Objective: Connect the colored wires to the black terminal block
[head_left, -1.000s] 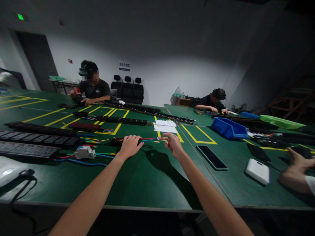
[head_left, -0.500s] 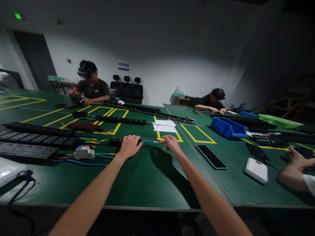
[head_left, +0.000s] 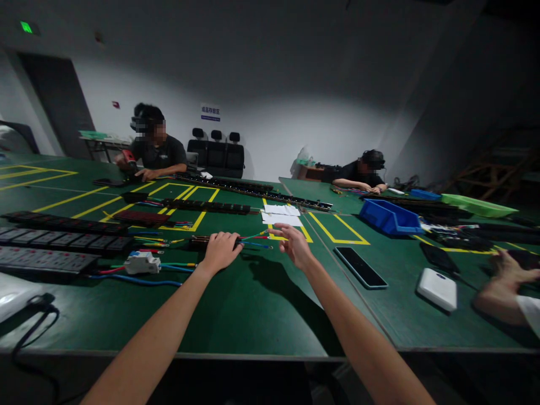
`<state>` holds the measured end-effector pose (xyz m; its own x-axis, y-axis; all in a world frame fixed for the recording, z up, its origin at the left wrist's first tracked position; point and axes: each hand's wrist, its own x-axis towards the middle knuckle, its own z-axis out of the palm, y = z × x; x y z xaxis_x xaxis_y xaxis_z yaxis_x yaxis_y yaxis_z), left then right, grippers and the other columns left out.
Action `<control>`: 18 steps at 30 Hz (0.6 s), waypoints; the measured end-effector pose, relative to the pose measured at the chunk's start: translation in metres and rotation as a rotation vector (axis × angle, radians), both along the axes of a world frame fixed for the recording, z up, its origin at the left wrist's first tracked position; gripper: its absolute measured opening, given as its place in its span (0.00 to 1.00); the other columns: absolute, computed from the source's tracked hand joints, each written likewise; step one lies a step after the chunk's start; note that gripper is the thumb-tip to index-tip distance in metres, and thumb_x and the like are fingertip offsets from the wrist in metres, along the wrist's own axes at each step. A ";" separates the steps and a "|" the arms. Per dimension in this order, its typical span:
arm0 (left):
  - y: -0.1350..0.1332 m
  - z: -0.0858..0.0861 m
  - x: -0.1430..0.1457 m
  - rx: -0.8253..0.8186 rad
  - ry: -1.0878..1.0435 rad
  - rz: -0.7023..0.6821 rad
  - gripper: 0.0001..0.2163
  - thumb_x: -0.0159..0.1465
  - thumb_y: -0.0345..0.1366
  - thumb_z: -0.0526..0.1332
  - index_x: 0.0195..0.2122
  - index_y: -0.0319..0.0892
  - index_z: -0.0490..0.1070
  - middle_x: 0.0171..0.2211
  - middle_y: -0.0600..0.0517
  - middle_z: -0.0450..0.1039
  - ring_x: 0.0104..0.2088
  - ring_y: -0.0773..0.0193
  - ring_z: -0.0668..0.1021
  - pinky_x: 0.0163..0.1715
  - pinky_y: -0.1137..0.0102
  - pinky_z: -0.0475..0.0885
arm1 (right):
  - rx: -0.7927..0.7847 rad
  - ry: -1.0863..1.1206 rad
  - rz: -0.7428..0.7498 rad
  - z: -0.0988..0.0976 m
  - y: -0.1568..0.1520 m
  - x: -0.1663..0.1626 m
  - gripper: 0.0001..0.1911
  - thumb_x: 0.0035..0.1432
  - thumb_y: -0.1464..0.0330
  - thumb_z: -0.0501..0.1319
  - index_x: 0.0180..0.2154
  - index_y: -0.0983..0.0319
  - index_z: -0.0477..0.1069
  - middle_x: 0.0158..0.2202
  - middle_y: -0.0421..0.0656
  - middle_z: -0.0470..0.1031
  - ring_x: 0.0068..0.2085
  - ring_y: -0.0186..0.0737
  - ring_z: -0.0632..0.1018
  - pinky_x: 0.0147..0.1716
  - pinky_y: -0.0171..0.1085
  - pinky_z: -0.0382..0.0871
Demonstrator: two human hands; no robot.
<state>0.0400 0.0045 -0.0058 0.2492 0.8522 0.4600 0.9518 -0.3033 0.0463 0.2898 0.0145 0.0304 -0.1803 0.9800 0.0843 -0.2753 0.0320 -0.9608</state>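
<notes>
My left hand is closed over a narrow dark strip, pressing it to the green table. The palm hides much of the strip. From its right end fan out a green-yellow wire, a red one and a blue wire, with ring lugs at their tips. My right hand hovers just right of these tips, fingers spread. Its index fingertip is close to the green-yellow wire's end; whether they touch, I cannot tell.
Power strips and a white breaker with wires lie left. A phone, a white power bank and a blue bin stand right. A co-worker's hand is at the right edge; two people sit across.
My right hand's fingers have spread apart and shifted slightly. The green-yellow wire now angles upward, apart from the blue one. My left hand stays on the strip.
</notes>
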 end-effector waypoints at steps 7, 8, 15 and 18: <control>0.000 0.002 -0.001 -0.036 -0.025 -0.017 0.17 0.71 0.47 0.50 0.50 0.45 0.72 0.46 0.46 0.78 0.48 0.52 0.75 0.49 0.58 0.63 | -0.125 -0.302 -0.265 -0.010 0.005 -0.001 0.12 0.57 0.71 0.57 0.44 0.62 0.70 0.41 0.46 0.80 0.17 0.27 0.71 0.15 0.29 0.62; 0.000 0.002 -0.001 -0.035 -0.026 -0.017 0.17 0.71 0.47 0.50 0.50 0.45 0.72 0.46 0.46 0.78 0.48 0.52 0.75 0.49 0.58 0.63 | -0.145 -0.325 -0.256 -0.011 0.005 -0.002 0.13 0.56 0.71 0.57 0.45 0.62 0.69 0.42 0.46 0.80 0.18 0.28 0.72 0.15 0.29 0.62; 0.000 0.000 -0.001 -0.022 -0.025 -0.017 0.17 0.71 0.48 0.50 0.51 0.45 0.72 0.46 0.46 0.78 0.48 0.51 0.75 0.49 0.57 0.63 | -0.076 -0.225 -0.147 -0.006 -0.002 -0.007 0.16 0.56 0.68 0.59 0.48 0.60 0.69 0.45 0.46 0.79 0.18 0.28 0.71 0.16 0.30 0.64; 0.000 0.000 -0.001 -0.015 -0.018 -0.005 0.17 0.71 0.47 0.51 0.50 0.45 0.72 0.46 0.46 0.78 0.48 0.51 0.75 0.49 0.57 0.63 | 0.002 -0.148 -0.104 -0.001 -0.006 -0.008 0.18 0.56 0.66 0.60 0.50 0.58 0.69 0.51 0.46 0.78 0.19 0.27 0.71 0.17 0.31 0.65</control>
<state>0.0393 0.0044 -0.0059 0.2451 0.8578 0.4518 0.9494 -0.3068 0.0675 0.2821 0.0087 0.0292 -0.0887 0.9938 0.0668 -0.1264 0.0553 -0.9904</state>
